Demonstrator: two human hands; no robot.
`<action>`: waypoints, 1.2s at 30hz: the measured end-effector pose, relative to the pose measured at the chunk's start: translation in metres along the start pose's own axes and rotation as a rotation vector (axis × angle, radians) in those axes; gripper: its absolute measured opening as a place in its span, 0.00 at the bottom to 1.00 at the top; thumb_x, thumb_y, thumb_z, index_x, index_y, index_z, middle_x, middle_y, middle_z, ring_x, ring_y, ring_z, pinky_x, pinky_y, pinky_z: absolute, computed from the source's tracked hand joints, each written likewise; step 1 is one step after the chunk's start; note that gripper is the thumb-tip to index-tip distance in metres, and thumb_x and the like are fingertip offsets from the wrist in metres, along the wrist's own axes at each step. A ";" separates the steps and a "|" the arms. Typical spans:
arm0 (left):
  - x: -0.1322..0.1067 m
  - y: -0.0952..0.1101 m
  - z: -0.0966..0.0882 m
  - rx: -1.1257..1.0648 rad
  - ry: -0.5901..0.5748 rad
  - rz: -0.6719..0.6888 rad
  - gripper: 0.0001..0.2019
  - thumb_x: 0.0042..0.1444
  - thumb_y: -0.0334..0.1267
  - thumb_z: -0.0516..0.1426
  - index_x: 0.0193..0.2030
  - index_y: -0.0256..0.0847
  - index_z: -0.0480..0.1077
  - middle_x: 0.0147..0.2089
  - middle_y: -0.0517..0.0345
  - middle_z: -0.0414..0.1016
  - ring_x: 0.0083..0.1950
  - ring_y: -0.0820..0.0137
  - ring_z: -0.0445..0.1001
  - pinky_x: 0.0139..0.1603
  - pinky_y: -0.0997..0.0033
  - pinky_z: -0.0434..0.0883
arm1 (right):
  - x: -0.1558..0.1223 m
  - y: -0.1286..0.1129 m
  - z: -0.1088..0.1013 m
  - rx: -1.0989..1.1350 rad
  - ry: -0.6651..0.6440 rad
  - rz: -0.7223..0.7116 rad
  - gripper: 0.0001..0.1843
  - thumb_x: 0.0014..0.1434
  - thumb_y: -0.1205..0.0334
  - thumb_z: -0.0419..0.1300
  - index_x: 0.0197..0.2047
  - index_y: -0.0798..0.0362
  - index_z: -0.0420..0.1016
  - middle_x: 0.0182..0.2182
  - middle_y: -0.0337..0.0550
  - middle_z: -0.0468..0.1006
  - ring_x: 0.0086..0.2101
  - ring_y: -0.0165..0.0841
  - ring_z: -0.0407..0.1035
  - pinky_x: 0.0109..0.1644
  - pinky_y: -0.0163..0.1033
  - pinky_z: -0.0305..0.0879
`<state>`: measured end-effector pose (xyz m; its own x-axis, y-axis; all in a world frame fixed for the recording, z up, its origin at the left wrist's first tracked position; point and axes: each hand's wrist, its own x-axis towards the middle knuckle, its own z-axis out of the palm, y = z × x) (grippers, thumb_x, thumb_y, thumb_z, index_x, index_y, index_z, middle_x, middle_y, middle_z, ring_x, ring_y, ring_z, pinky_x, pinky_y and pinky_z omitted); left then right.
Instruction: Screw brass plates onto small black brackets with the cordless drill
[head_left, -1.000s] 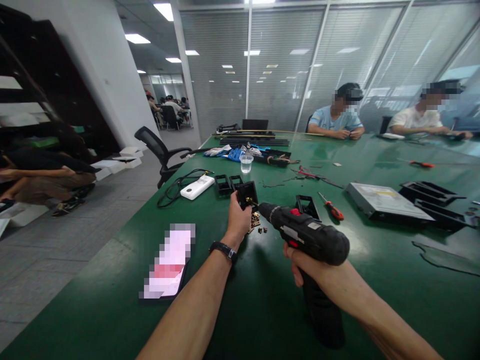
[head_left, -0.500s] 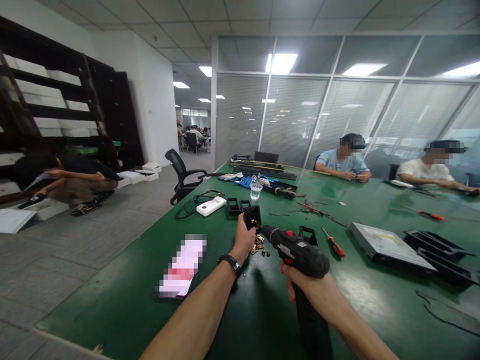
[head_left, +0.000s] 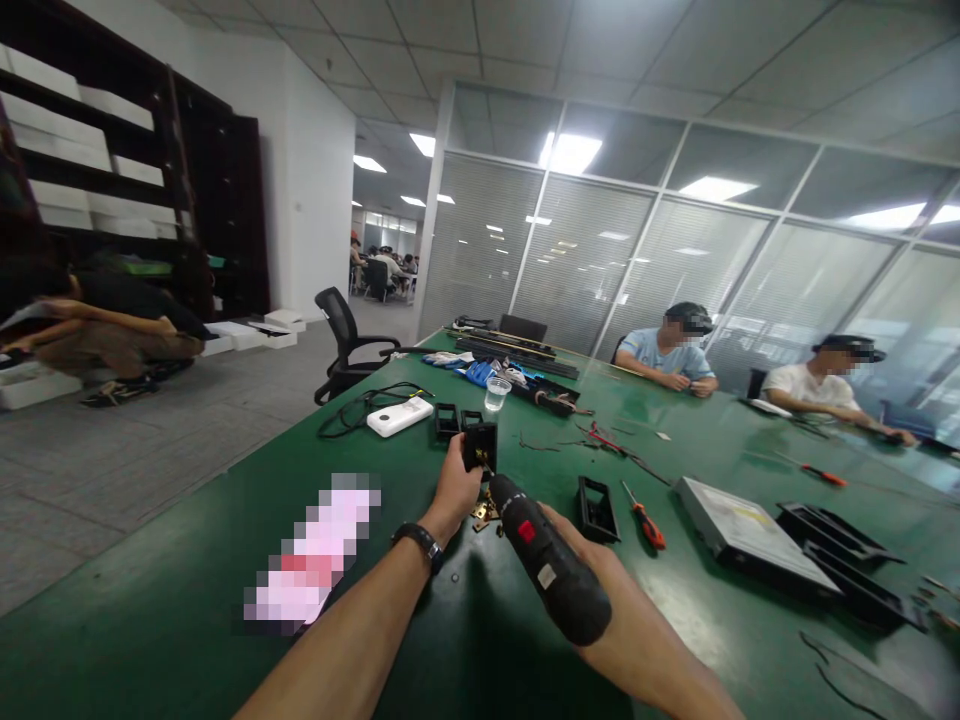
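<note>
in the head view, the left hand [head_left: 454, 490] is closed around a small black box [head_left: 480, 447] and holds it up on its edge, on or just over the green table [head_left: 187, 600]; a black watch [head_left: 420, 540] sits on that wrist. the right hand [head_left: 609, 590] is wrapped tight around the grip of a black drill [head_left: 547, 560], and the drill's tip points up and away at the box and seems to touch its lower side, though the spot is too small to be sure. so the work in hand looks like the drill tip meeting a screw in the box. that job calls for the tip to sit straight on the screw and for the left hand to hold the box firm so it does not spin. some little gold bits [head_left: 484, 512] lie on the table just under the box. now the things that can hold stuff: a clear cup [head_left: 495, 392] stands farther back, and i cannot tell if anything is in it. two small black frames [head_left: 448, 420] sit just behind the box, and one more black frame [head_left: 596, 508] sits to the right of the drill; all look hollow. the long black trays [head_left: 840, 540] far to the right, past a flat silver box [head_left: 739, 530], seem to hold nothing i can see. a red screwdriver [head_left: 643, 520] lies beside the lone frame.
</note>
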<state>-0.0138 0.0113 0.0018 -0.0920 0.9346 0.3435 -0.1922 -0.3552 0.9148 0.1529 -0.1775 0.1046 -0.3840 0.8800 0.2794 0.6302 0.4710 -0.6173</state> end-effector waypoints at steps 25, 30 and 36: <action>0.000 -0.008 -0.003 0.208 -0.120 0.097 0.26 0.51 0.18 0.54 0.57 0.40 0.66 0.59 0.46 0.75 0.60 0.62 0.74 0.66 0.56 0.67 | -0.019 0.023 0.025 -0.573 -0.161 0.188 0.50 0.60 0.52 0.60 0.79 0.49 0.42 0.58 0.57 0.77 0.42 0.53 0.81 0.43 0.54 0.75; -0.001 -0.007 -0.003 0.208 -0.131 0.087 0.26 0.53 0.19 0.55 0.57 0.41 0.66 0.60 0.47 0.75 0.60 0.62 0.74 0.66 0.56 0.67 | -0.021 0.025 0.021 -0.535 -0.140 0.197 0.50 0.60 0.52 0.60 0.79 0.48 0.42 0.59 0.56 0.77 0.43 0.52 0.81 0.45 0.55 0.76; -0.002 -0.006 -0.002 0.202 -0.126 0.057 0.26 0.53 0.19 0.55 0.58 0.40 0.66 0.60 0.46 0.75 0.60 0.62 0.74 0.67 0.55 0.66 | -0.021 0.024 0.019 -0.514 -0.111 0.171 0.48 0.61 0.52 0.59 0.79 0.48 0.44 0.59 0.57 0.77 0.43 0.52 0.82 0.45 0.55 0.77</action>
<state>-0.0143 0.0113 -0.0050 0.0277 0.9125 0.4080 0.0099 -0.4084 0.9127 0.1632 -0.1864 0.0700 -0.2987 0.9480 0.1101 0.9273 0.3155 -0.2012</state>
